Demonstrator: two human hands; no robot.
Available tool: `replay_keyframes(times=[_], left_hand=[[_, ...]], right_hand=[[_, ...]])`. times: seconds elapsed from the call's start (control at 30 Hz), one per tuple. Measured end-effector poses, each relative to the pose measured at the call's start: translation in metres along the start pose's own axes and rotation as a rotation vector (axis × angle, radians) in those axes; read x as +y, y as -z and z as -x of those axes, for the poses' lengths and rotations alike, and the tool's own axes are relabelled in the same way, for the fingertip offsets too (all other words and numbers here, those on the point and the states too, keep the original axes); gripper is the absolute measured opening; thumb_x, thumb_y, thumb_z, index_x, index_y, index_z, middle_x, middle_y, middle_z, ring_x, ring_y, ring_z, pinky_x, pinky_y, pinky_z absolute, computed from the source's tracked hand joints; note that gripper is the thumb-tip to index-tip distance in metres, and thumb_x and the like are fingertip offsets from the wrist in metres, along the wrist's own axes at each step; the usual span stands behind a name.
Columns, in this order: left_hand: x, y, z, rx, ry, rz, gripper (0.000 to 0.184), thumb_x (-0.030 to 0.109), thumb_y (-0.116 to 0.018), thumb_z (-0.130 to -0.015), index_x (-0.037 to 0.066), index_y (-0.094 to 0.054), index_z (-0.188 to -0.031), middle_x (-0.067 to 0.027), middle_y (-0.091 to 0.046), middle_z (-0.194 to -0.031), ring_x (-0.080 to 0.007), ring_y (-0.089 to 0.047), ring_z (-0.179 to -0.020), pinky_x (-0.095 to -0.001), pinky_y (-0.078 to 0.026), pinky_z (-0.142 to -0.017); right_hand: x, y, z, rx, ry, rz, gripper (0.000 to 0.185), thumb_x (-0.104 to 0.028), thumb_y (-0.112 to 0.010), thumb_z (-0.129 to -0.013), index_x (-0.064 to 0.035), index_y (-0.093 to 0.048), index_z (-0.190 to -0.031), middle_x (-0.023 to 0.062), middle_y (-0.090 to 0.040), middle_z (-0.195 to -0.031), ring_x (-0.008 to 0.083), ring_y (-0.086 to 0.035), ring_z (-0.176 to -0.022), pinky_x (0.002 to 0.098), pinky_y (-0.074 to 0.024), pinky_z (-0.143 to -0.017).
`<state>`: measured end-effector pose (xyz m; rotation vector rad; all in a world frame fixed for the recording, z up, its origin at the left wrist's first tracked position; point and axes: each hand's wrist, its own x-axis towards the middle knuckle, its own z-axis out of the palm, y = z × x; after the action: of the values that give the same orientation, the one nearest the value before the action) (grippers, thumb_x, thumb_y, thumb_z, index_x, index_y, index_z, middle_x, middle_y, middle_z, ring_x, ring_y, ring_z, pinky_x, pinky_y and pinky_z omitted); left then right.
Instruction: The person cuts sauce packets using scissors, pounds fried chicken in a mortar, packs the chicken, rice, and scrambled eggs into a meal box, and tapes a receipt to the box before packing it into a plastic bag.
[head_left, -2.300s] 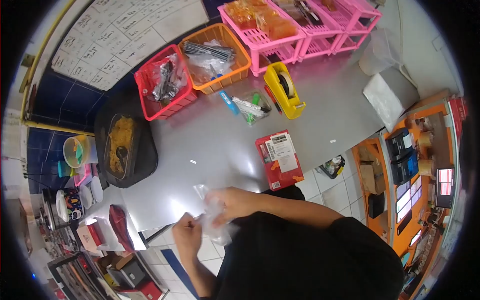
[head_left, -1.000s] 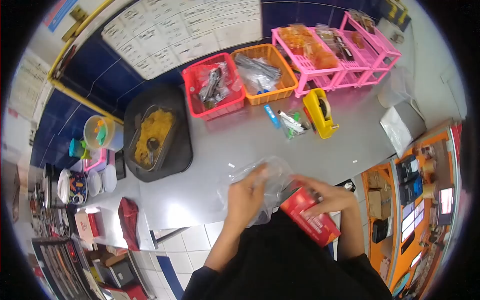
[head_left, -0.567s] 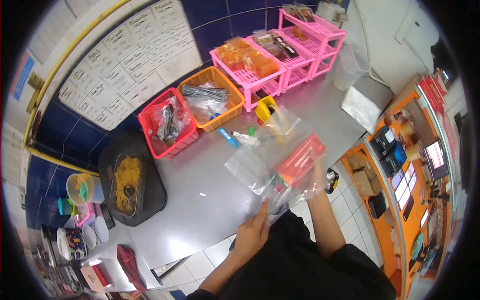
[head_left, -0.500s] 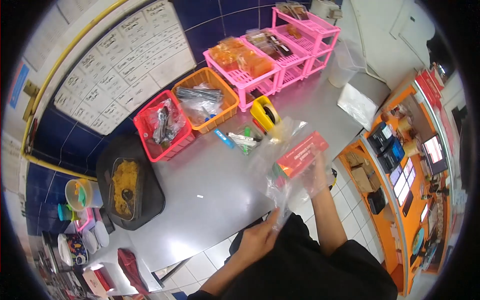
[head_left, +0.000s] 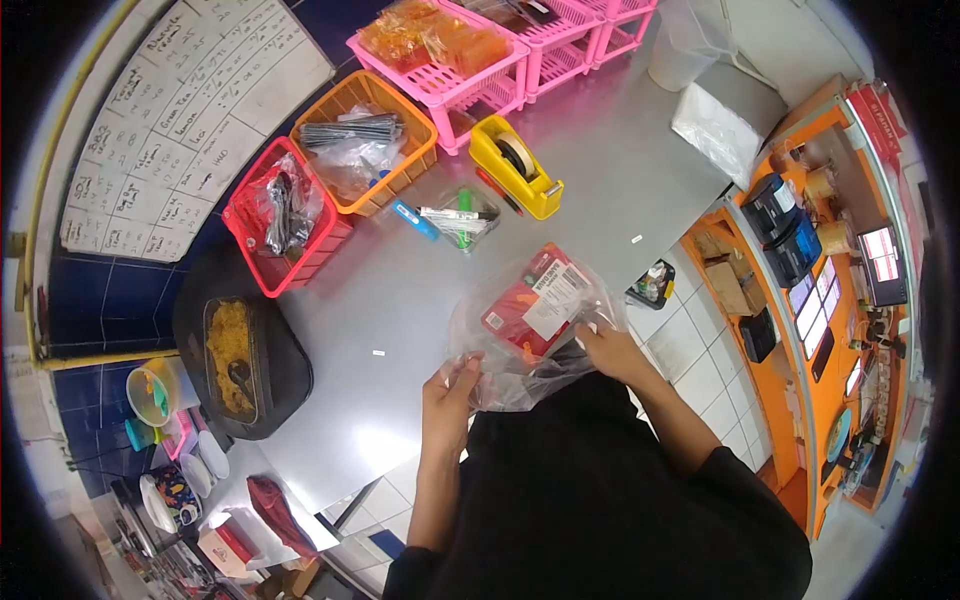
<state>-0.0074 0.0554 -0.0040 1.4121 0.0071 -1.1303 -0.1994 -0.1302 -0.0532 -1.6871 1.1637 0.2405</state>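
A clear plastic bag (head_left: pixel 478 318) is spread between my two hands over the table's front edge. Inside it lies a red box (head_left: pixel 520 300) with a white label on its upper face. My left hand (head_left: pixel 450 392) pinches the bag's left edge between thumb and fingers. On the other side, my right hand (head_left: pixel 608 350) has its fingers closed on the bag's right edge, close to the box. Beyond the bag stand a yellow tape dispenser (head_left: pixel 540 190) and a small clear tray (head_left: pixel 470 240) of pens and markers.
A red basket (head_left: pixel 310 262) and an orange basket (head_left: pixel 425 150) hold wrapped utensils and straws. Pink racks (head_left: pixel 440 85) stand behind. To the left is a black container (head_left: pixel 285 390) of yellow food. White plastic sheets (head_left: pixel 715 135) lie at the right, near an orange shelf (head_left: pixel 745 385).
The box has gone deeper into the bag and now lies with its label showing. My right hand has come out of the bag to its edge; my left hand has shifted left.
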Motion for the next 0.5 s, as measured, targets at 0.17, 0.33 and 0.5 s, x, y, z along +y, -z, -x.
replay_keyframes(times=[0.17, 0.33, 0.5], left_hand=[[-0.012, -0.009, 0.002, 0.083, -0.035, -0.019, 0.022, 0.018, -0.062, -0.1, -0.001, -0.068, -0.112, -0.0009, -0.065, -0.088, -0.0089, -0.061, -0.078, -0.0238, -0.051, -0.066], [-0.01, -0.034, -0.006, 0.31, -0.167, -0.056, 0.023, 0.021, -0.062, -0.1, 0.0, -0.069, -0.106, -0.0001, -0.061, -0.078, -0.0071, -0.051, -0.062, -0.0228, -0.044, -0.055], [0.014, -0.035, 0.002, 0.414, -0.174, -0.103, 0.024, 0.02, -0.06, -0.101, -0.001, -0.071, -0.104, -0.0003, -0.066, -0.076, -0.0045, -0.054, -0.069, -0.0219, -0.044, -0.062]], right_hand=[[0.026, -0.011, -0.033, 0.316, 0.346, 0.278, 0.056, -0.024, -0.059, -0.09, 0.0059, -0.044, -0.135, 0.0314, -0.049, -0.135, 0.0492, -0.047, -0.125, 0.0488, -0.0394, -0.107], [0.02, 0.0, -0.058, 0.19, 0.451, 0.347, 0.063, -0.023, -0.064, -0.085, 0.0078, -0.041, -0.135, 0.0346, -0.044, -0.137, 0.0511, -0.044, -0.126, 0.0526, -0.0385, -0.107], [-0.034, 0.043, -0.056, -0.21, 0.396, 0.4, 0.065, -0.034, -0.067, -0.089, 0.0071, -0.04, -0.131, 0.0357, -0.049, -0.134, 0.045, -0.05, -0.127, 0.0499, -0.0411, -0.104]])
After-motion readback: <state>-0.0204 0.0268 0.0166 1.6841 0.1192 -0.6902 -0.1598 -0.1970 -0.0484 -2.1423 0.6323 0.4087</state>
